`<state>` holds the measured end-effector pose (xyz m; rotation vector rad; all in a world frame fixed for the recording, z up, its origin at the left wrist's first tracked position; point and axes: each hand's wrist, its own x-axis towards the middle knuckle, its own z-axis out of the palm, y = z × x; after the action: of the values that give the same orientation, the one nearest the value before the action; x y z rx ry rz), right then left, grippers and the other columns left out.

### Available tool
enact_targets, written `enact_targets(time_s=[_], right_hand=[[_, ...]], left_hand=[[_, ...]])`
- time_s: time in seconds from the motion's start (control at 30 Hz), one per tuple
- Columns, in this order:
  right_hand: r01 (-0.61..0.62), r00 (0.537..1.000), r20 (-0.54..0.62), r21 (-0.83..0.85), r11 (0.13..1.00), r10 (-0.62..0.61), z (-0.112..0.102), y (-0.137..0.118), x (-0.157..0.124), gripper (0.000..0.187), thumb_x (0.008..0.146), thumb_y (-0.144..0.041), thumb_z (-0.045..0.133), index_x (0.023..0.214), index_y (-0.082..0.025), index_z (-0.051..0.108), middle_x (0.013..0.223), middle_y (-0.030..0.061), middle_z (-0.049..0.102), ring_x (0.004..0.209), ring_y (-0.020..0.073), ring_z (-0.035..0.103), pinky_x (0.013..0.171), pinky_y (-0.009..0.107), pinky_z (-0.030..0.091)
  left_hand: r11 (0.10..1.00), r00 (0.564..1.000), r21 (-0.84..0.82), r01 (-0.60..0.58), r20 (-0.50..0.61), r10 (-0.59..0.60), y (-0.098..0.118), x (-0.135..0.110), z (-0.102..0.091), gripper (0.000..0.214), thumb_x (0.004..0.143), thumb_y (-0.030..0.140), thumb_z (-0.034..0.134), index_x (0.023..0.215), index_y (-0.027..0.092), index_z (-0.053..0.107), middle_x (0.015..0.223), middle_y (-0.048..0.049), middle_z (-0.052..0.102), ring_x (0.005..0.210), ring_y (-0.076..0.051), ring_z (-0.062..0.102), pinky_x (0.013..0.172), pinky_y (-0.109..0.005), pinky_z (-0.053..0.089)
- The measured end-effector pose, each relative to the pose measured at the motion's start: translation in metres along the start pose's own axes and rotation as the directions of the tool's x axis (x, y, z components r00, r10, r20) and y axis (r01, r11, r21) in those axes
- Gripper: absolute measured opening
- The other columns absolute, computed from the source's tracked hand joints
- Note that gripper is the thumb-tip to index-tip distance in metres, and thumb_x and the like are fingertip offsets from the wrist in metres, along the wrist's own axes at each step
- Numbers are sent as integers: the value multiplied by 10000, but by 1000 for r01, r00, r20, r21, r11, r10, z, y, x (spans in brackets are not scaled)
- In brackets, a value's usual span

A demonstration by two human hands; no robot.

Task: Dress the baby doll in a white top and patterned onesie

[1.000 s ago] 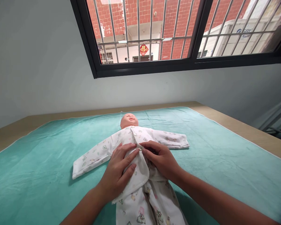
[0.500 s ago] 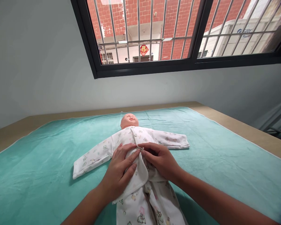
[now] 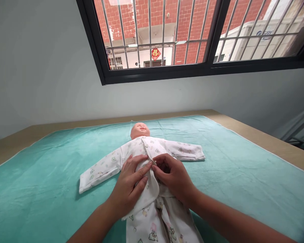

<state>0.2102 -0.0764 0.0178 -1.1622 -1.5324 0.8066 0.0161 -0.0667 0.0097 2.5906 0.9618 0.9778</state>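
Observation:
A doll (image 3: 140, 130) lies face up in a white baby jacket (image 3: 162, 144) with small animal prints, sleeves spread to both sides. Matching trousers (image 3: 142, 229) show below the jacket. My left hand (image 3: 130, 184) rests on the jacket's front, fingers stretched and apart, the index fingertip at the edge of the front opening. Just across from it, my right hand (image 3: 173, 175) pinches that edge between thumb and curled index finger. The fingertips hide what lies exactly between them. Below the hands, the rounded front flap (image 3: 153, 189) hangs loose over the trousers' top.
A turquoise cloth (image 3: 243, 175) covers most of the wooden table (image 3: 225, 116), whose bare border shows at the back and sides. Behind it stands a pale wall (image 3: 154, 98) with a dark-framed, barred window (image 3: 157, 76). Dark metal bars (image 3: 300, 135) show at the far right.
My right index finger has drawn back and curled, and the right hand has shifted slightly. The flap edge moved a little left. My left hand has hardly moved.

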Motion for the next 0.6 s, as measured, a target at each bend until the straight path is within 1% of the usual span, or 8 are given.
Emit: enact_targets(time_s=[0.1, 0.27, 0.37, 0.5, 0.6], right_hand=[[-28, 1000, -12, -4, 1000, 28, 0, -4, -1, 111, 832, -308, 637, 849, -198, 644, 743, 3, 658, 662, 139, 580, 612, 250, 471], [-17, 1000, -2, 2, 1000, 17, -2, -6, -2, 108, 844, -301, 628, 855, -203, 673, 766, 2, 677, 690, 145, 590, 640, 254, 475], [-8, 1000, -6, -2, 1000, 8, -3, -5, -2, 119, 849, -306, 625, 852, -203, 684, 738, -2, 667, 671, 143, 578, 618, 251, 461], [62, 998, -7, -35, 997, -62, -3, -6, -3, 113, 854, -286, 622, 835, -202, 696, 744, 1, 658, 677, 141, 571, 629, 255, 448], [126, 992, 13, -73, 989, -126, -3, -8, -2, 107, 858, -257, 618, 838, -208, 711, 771, 8, 652, 705, 144, 578, 671, 267, 451]], left_hand=[[1000, 1000, -3, 4, -2, -4, 1, 0, 0, 508, 969, 203, 437, 1443, 381, 398, 1472, -45, 388, 1364, -253, 355, 1181, -541, 243], [1000, 1000, -9, 18, 6, -18, 0, -1, 0, 487, 969, 210, 439, 1426, 378, 430, 1478, -38, 384, 1372, -248, 347, 1186, -540, 229], [1000, 1000, -12, 18, -7, -18, -2, -2, 0, 470, 964, 208, 451, 1404, 372, 463, 1478, -31, 393, 1373, -246, 351, 1188, -527, 231], [1000, 998, -28, -7, -63, 6, -2, -2, 1, 431, 955, 190, 462, 1351, 351, 515, 1448, -24, 440, 1353, -228, 388, 1190, -499, 240], [999, 995, -50, -1, -95, -3, -2, -2, 2, 411, 946, 191, 478, 1337, 313, 498, 1405, -34, 488, 1332, -213, 416, 1193, -486, 239]])
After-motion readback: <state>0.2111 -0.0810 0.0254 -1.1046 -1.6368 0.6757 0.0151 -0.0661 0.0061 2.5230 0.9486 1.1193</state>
